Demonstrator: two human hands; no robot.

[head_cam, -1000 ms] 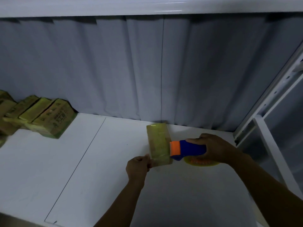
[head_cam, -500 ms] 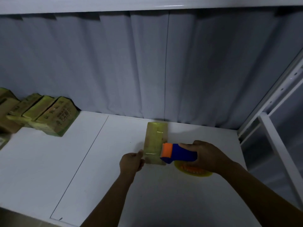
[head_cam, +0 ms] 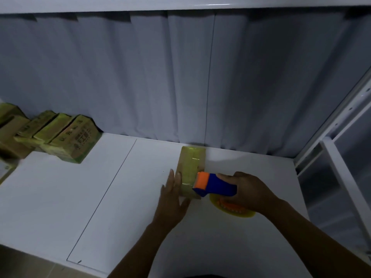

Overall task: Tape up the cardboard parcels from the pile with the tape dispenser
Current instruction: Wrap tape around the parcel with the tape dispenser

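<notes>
I am steadying the parcel (head_cam: pixel 191 167) on the table (head_cam: pixel 100 197) with my flat, straight-fingered left hand (head_cam: pixel 172 199) while my right hand (head_cam: pixel 251 193) is gripping the tape dispenser (head_cam: pixel 214 186) at its near end, aiming for firm, even pressure.

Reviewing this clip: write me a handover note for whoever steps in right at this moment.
Left hand: open, flat against the left side of the parcel.
Right hand: grips the tape dispenser, its orange head at the parcel's near end.
Done: glossy tape runs along the parcel's top.
Left: finish this strip, then probably work through the pile at the back left of the table.
</notes>
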